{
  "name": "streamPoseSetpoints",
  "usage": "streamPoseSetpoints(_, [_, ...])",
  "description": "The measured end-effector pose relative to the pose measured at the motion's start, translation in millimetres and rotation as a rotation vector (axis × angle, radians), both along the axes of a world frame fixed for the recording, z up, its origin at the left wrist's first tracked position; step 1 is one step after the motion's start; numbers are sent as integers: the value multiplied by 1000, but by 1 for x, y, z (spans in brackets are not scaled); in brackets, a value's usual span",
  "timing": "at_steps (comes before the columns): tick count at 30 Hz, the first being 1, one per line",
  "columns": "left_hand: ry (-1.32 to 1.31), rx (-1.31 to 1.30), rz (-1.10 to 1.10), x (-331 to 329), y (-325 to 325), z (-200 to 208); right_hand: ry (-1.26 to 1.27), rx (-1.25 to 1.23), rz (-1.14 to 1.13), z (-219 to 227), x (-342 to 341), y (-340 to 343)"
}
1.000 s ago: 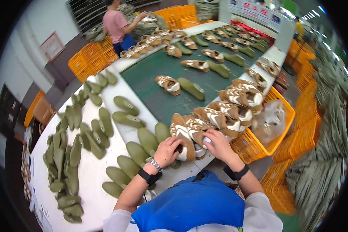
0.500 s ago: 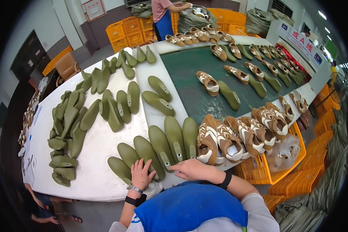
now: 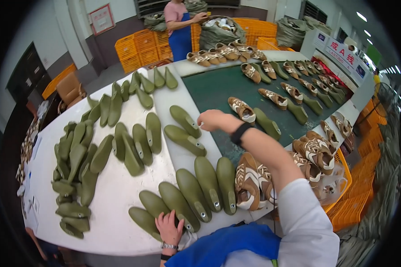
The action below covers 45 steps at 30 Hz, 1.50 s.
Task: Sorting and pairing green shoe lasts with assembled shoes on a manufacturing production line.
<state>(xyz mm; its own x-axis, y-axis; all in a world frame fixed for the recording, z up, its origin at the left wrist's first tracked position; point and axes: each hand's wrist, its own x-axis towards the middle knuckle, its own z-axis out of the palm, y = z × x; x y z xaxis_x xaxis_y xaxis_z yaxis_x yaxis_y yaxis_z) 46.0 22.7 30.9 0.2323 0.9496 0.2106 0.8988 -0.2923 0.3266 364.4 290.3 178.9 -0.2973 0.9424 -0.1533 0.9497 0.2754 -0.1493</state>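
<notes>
My left hand [image 3: 168,229] lies with spread fingers over the near ends of green shoe lasts [image 3: 181,204] in the front row. Beyond that row, my right hand [image 3: 211,120] reaches across the table, its fingers curled at the heel end of another green shoe last [image 3: 182,118]. That last lies flat on the white strip, beside a second loose last [image 3: 181,137]. My right fingertips are partly hidden, but they seem to pinch its end. Brown and white sneakers [image 3: 249,182] stand to the right of the front row, partly behind my right arm.
Many more lasts [image 3: 78,153] cover the white table's left part. On the green surface [image 3: 214,95] stand rows of sneakers paired with lasts. Orange crates [image 3: 356,178] line the right side. Across the table a person in a blue apron [image 3: 180,38] stands beside a full sack [image 3: 220,35].
My right hand has left the front row and moved forward to the farther last. My left hand stays on the front lasts. The view has shifted, and the person across has moved slightly left.
</notes>
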Motion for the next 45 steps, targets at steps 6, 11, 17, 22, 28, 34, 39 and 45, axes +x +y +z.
streamPoseSetpoints(6, [123, 28, -5, 11, -2, 20, -69, 195, -301, -129, -25, 88])
streamPoseSetpoints(11, [-246, 26, -25, -1, -4, -21, 74, 75, -406, -161, -29, 106])
streamPoseSetpoints(17, [-123, 50, -40, -2, -1, -20, 104, 88, -394, -147, 2, 85])
streamPoseSetpoints(22, [83, 17, -19, 17, 9, 21, 97, -50, -484, -143, 81, 35])
streamPoseSetpoints(28, [65, 34, 8, 9, 1, 11, -40, -363, -563, -155, 107, -17])
streamPoseSetpoints(34, [-25, 62, -93, 15, 1, -6, -57, -98, -758, -199, 133, -49])
streamPoseSetpoints(39, [159, 251, -16, 9, -6, -1, -39, 39, -442, -99, 89, -58])
streamPoseSetpoints(45, [104, 236, -164, 9, -4, 5, 74, -3, -131, 4, 77, -131])
